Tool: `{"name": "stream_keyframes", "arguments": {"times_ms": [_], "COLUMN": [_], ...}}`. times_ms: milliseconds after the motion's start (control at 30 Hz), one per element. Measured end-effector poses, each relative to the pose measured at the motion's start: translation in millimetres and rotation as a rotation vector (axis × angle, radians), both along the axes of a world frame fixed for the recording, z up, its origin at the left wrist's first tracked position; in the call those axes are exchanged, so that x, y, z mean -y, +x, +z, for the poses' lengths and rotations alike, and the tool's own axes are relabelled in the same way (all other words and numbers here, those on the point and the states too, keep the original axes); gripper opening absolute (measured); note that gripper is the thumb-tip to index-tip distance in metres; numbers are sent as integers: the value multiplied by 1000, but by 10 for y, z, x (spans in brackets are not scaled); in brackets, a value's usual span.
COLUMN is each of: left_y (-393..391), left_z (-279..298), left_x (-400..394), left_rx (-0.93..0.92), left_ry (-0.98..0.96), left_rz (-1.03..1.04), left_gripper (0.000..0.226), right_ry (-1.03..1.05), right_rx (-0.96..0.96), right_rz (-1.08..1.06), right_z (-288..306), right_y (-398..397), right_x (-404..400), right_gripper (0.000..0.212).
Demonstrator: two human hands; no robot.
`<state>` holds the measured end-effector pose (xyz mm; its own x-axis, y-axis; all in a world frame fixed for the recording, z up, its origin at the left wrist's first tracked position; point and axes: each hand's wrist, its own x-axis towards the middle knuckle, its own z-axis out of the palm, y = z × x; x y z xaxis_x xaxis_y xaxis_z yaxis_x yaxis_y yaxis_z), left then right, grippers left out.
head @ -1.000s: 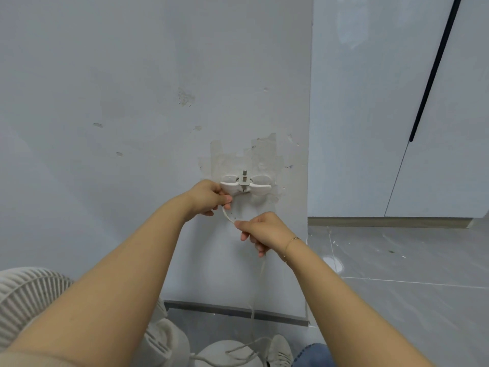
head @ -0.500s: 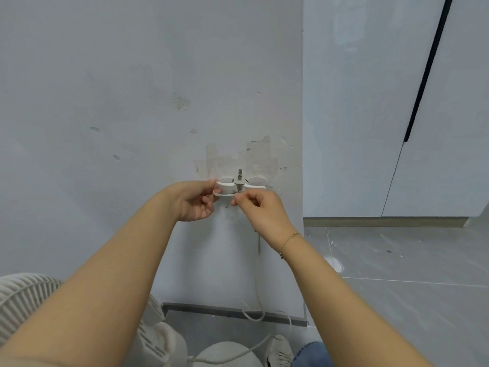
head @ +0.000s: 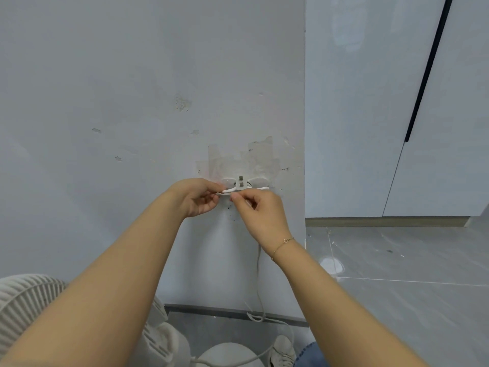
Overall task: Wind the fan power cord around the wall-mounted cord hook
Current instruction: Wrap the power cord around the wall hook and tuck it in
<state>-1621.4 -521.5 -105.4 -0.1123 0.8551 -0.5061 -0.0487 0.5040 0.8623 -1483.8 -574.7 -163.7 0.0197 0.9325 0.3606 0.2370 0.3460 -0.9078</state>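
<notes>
Cord (head: 229,191) is pinched by the left hand (head: 199,197) and the right hand (head: 260,211) just under the hook (head: 241,182) on the wall, and, if tension is lost, the loop could be slipped off its wings.

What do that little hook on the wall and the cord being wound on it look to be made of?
The cord hook looks like moulded white plastic: smooth, matte rounded wings, with small darker squares at its centre, perhaps metal. The power cord seems rubber- or PVC-sheathed: white, smooth, bending limply down to the floor. Neither can be settled by sight alone.
</notes>
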Motion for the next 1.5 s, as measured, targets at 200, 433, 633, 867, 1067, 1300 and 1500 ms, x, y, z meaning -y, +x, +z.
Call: {"name": "stream_keyframes", "arguments": {"times_ms": [200,433,633,867,1067,1300,1500], "left_y": [92,132,160,36,-170,-228,-107], "left_z": [38,56,32,71,87,10,-44], "left_x": [-7,38,17,164,303,335,251], "left_rx": [-252,-470,-610,-699,-597,-664,-741], "left_ry": [127,266,377,538,560,610,694], "left_rz": [-4,-26,-21,-120,-351,-380,-346], "left_gripper": [14,13,13,13,17,21,13], "right_ry": [95,172,315,283,320,288,241], "right_rx": [29,72,327,338,309,172,75], "right_rz": [-177,-317,-397,-383,-481,-397,-282], "right_z": [14,74,205,302,304,367,459], "right_y": [-41,-81,-34,51,166,251,247], "right_x": [37,42,2,-16,-47,-90,-127], "right_gripper": [22,37,33,31,34,29,27]}}
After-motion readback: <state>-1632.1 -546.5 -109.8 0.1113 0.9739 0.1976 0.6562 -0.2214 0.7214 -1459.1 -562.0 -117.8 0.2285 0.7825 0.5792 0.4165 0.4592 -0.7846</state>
